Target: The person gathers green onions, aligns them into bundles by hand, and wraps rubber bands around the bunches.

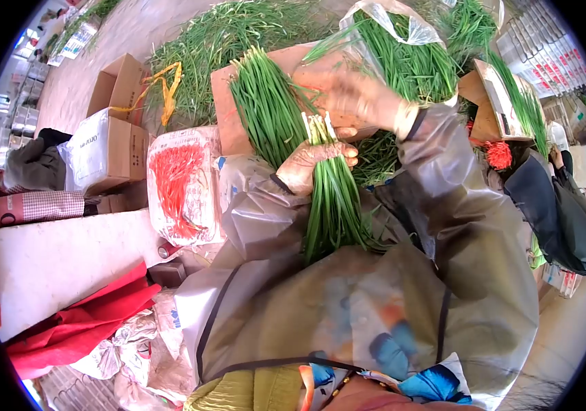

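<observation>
My left hand (pixel 301 166) is closed around a bunch of green garlic chives (pixel 337 205), their pale cut ends pointing up and the leaves hanging down over my lap. Just above those ends, my right hand (pixel 358 96) is smeared by motion, so its fingers do not show clearly. Behind my left hand, a larger heap of chives (pixel 262 109) lies on a cardboard sheet (pixel 224 106). To the left, a bundle of thin red ties (pixel 178 185) rests on a white packed sack (pixel 211 147).
Loose greens (pixel 197 58) cover the floor ahead, beside a clear plastic bag of chives (pixel 402 61). Cardboard boxes (pixel 125 147) stand at the left, near a white board (pixel 53 257) and red cloth (pixel 94 312). Another person (pixel 560 205) sits at the right.
</observation>
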The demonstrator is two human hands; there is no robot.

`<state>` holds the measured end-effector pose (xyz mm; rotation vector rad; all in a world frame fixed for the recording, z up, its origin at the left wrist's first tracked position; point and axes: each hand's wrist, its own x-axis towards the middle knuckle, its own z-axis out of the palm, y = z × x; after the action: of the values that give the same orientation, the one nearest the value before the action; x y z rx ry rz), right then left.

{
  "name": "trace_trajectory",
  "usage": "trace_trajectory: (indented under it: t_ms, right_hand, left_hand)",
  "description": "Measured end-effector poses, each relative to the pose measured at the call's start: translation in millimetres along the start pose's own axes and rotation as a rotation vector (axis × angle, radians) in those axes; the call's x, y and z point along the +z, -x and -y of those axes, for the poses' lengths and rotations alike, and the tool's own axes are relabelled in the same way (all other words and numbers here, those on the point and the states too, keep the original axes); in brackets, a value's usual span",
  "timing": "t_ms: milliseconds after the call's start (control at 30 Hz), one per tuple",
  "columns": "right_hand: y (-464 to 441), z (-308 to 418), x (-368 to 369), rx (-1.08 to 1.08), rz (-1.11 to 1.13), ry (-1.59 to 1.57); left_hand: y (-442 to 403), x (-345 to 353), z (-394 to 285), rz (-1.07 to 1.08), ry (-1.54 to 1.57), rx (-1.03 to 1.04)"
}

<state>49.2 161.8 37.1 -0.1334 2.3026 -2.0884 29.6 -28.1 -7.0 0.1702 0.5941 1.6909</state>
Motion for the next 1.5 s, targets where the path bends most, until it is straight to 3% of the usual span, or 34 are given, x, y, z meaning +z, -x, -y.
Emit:
trace_trajectory:
  t_ms: [33, 67, 133, 167, 200, 233, 300, 367, 533, 600, 667, 733, 767, 800, 867, 900, 1000, 1067, 1200, 1300, 1333, 1400, 1500]
  right_hand:
    - [7, -1, 10, -0.014, 0.077, 0.368]
    - [8, 0, 21, 0.016, 0.169, 0.415]
    - [0, -25, 17, 0.179, 0.060, -0.029]
    - [-18, -62, -1, 0.041, 0.082, -0.088]
    - [-27, -70, -7, 0.008, -0.120, 0.015]
    - [-45, -105, -29, 0.044, -0.189, 0.376]
    - [-78, -141, -56, 0.074, -0.249, 0.732]
    - [-108, -132, -66, 0.460, -0.215, 1.086]
    - [-189, -205, -100, 0.076, -0.407, 1.519]
    - [-211, -237, -122, 0.019, -0.438, 1.593]
    - [-228, -278, -153, 0.057, -0.395, 1.632]
    - [-235, -274, -168, 0.132, -0.332, 1.710]
    - [-228, -268, -183, 0.157, -0.006, 1.832]
    - [-219, -232, -184, 0.162, -0.008, 1.835]
    - [-198, -165, -172, 0.454, -0.092, 0.939]
    - [-184, -155, -172, 0.292, -0.201, 0.531]
    - [-131, -123, -169, 0.403, -0.148, 0.508]
    - [-91, -88, -136, 0.319, -0.252, -0.045]
    - [-28, -45, -54, 0.138, -0.303, -0.383]
    - [-4, -33, 19, 0.140, -0.404, -0.263]
    - [0, -41, 35, 0.131, -0.289, -0.046]
    - [16, -42, 75, 0.030, -0.383, 0.496]
    - [28, -13, 84, -0.154, -0.281, 0.652]
  left_hand:
    - [-1, -2, 0, -0.155, -0.042, -0.072]
    - [-2, -1, -1, -0.053, -0.026, -0.034]
    - [-1, -1, -4, -0.016, -0.046, -0.061]
    - [-2, -5, -5, -0.022, -0.051, -0.085]
    - [0, -7, -4, -0.028, -0.042, -0.055]
    - [2, -11, -3, -0.035, -0.009, -0.010]
    - [3, -26, -4, -0.059, 0.007, 0.078]
    - [9, -42, -10, -0.113, -0.027, 0.158]
    - [11, -79, -14, -0.293, 0.016, 0.248]
    - [4, -76, -18, -0.336, 0.008, 0.230]
    - [-4, -81, -17, -0.314, 0.071, 0.222]
    - [-10, -79, -21, -0.334, 0.102, 0.222]
    - [-12, -82, -22, -0.324, 0.092, 0.226]
    - [-14, -84, -23, -0.313, 0.081, 0.229]
    - [-13, -80, -24, -0.325, 0.071, 0.233]
    - [-14, -78, -26, -0.331, 0.053, 0.241]
    - [-11, -77, -27, -0.279, 0.036, 0.247]
    - [-10, -79, -23, -0.222, 0.052, 0.311]
    - [-3, -49, -34, -0.304, -0.060, 0.420]
    - [-9, -41, -32, -0.316, -0.077, 0.480]
    - [-6, -32, -32, -0.350, -0.068, 0.510]
    - [10, -24, -35, -0.332, -0.104, 0.414]
    - [45, -19, -30, -0.519, -0.210, 0.489]
